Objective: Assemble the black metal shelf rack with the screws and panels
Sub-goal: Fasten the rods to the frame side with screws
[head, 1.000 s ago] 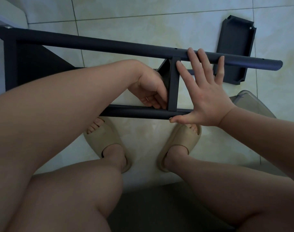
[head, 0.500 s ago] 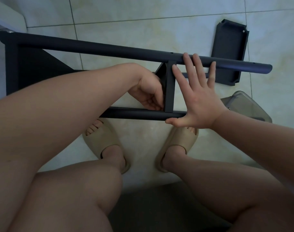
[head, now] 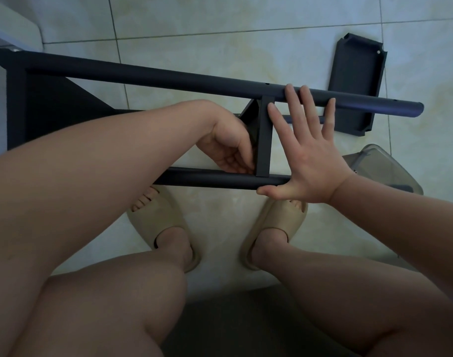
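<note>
The black rack lies on its side across the tiled floor. Its far pole [head: 168, 79] and near pole [head: 215, 180] run left to right. A narrow black shelf panel [head: 264, 140] spans between them. My left hand [head: 230, 148] sits just left of that panel, its fingertips bunched at the joint with the near pole, pinching a small fastener that the fingers hide. My right hand [head: 310, 161] is flat and spread just right of the panel, fingertips on the far pole and thumb along the near pole.
A loose black panel [head: 354, 83] lies on the floor beyond the rack's right end. A clear plastic container [head: 385, 168] stands by my right wrist. Another fitted panel [head: 52, 109] closes the rack's left end. My feet in beige sandals [head: 155, 215] rest under the near pole.
The view has shifted a little. My right hand stays spread across the poles and my left hand stays at the joint, its fingers barely moving.
</note>
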